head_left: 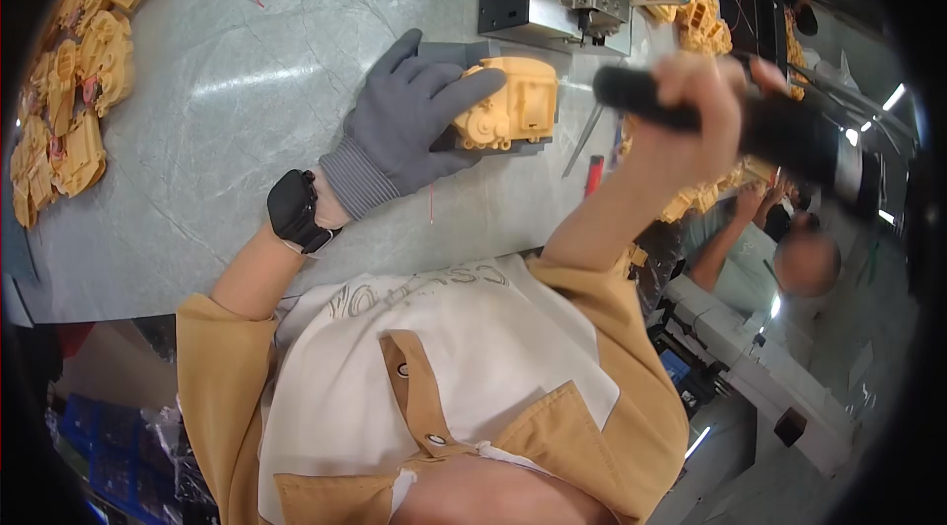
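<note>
My left hand, in a grey knit glove, rests on the table with its fingers closed over the left side of a yellow-orange plastic housing. That housing sits on a dark block or fixture, mostly hidden by the glove and the part. My bare right hand is raised to the right of the housing, wrapped round a black electric screwdriver. The tool is smeared by motion and held apart from the housing; its working tip cannot be made out.
A metal bench device stands beyond the housing. Piles of similar yellow-orange housings line the table's left edge; more lie along the right. A small red-handled item lies near my right forearm. Another person works at the right.
</note>
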### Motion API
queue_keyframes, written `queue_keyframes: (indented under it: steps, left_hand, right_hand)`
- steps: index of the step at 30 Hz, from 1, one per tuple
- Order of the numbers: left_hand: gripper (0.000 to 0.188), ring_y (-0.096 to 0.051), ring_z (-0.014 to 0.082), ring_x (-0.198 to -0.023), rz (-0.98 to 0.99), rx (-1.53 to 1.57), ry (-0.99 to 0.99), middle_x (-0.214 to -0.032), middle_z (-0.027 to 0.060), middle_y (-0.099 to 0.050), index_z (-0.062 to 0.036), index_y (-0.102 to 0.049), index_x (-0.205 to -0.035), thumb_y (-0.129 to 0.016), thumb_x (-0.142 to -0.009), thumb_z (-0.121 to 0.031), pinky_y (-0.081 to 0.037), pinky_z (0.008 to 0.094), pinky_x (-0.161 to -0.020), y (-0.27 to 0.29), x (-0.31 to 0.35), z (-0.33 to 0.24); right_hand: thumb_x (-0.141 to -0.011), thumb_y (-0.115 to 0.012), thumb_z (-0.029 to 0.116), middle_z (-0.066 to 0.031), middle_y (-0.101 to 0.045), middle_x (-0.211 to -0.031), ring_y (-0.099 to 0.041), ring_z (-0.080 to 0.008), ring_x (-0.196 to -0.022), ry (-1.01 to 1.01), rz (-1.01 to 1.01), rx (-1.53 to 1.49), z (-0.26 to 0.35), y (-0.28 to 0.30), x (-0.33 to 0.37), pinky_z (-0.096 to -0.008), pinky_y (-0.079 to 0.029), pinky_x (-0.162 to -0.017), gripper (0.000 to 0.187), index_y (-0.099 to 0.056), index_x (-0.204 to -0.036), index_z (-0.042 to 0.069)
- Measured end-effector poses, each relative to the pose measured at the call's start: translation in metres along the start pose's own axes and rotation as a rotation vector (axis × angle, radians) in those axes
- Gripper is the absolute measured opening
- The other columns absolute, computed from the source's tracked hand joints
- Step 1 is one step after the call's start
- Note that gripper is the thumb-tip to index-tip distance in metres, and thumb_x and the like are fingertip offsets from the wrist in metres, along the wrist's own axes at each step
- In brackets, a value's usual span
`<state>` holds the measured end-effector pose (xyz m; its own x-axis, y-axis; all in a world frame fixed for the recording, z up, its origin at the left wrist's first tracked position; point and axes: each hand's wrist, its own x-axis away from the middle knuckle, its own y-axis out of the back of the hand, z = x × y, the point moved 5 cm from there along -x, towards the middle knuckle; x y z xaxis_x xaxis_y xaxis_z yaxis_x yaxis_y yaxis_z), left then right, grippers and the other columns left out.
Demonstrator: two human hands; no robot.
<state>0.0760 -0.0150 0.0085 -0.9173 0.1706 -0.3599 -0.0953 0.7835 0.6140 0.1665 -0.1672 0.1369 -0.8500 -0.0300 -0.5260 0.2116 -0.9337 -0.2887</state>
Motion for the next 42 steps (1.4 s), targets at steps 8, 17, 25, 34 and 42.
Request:
queue_keyframes:
  steps: [8,17,25,34,42]
  left_hand:
    - [0.068,-0.053,0.0260,-0.101,-0.094,0.116,-0.019,-0.103,0.0068,-0.056,-0.0153,-0.048,-0.116,-0.080,-0.056,-0.023,-0.029,0.0483,-0.104,0.004,0.006,-0.002]
    - [0.056,-0.056,0.0241,-0.090,-0.118,0.087,-0.014,-0.094,0.0058,-0.055,-0.0155,-0.050,-0.106,-0.078,-0.060,-0.030,-0.038,0.0447,-0.098,0.006,0.003,-0.001]
    - [0.063,-0.054,0.0253,-0.097,-0.107,0.163,-0.014,-0.101,0.0066,-0.056,-0.0159,-0.048,-0.110,-0.080,-0.056,-0.020,-0.036,0.0491,-0.098,0.002,0.004,0.004]
    - [0.063,-0.054,0.0245,-0.096,-0.086,0.202,0.014,-0.100,0.0058,-0.055,-0.0164,-0.049,-0.109,-0.081,-0.055,-0.021,-0.038,0.0499,-0.097,0.000,0.001,0.008]
    - [0.062,-0.054,0.0250,-0.096,-0.089,0.203,0.004,-0.099,0.0063,-0.055,-0.0149,-0.050,-0.107,-0.082,-0.054,-0.020,-0.038,0.0502,-0.096,0.002,-0.002,0.008]
  right_hand:
    - [-0.072,-0.048,-0.001,-0.0046,-0.051,-0.063,-0.049,-0.0159,-0.049,0.007,0.145,0.140,0.007,-0.032,0.021,-0.0367,-0.044,-0.060,0.042,-0.039,-0.112,0.006]
    - [-0.071,-0.048,0.002,-0.0036,-0.048,-0.062,-0.046,-0.0158,-0.049,-0.037,0.142,0.199,-0.013,-0.043,0.019,-0.0360,-0.043,-0.059,0.040,-0.042,-0.111,0.010]
    - [-0.071,-0.048,0.005,-0.0026,-0.045,-0.062,-0.044,-0.0156,-0.049,-0.076,0.194,0.222,-0.020,-0.045,0.016,-0.0353,-0.042,-0.058,0.040,-0.045,-0.109,0.014]
    - [-0.070,-0.048,0.006,-0.0010,-0.042,-0.061,-0.041,-0.0146,-0.050,-0.141,0.298,0.211,-0.017,-0.041,0.016,-0.0336,-0.039,-0.057,0.038,-0.048,-0.107,0.018]
    - [-0.071,-0.048,0.005,-0.0009,-0.041,-0.060,-0.039,-0.0139,-0.048,-0.149,0.403,0.220,-0.021,-0.046,0.014,-0.0325,-0.039,-0.056,0.038,-0.048,-0.107,0.018]
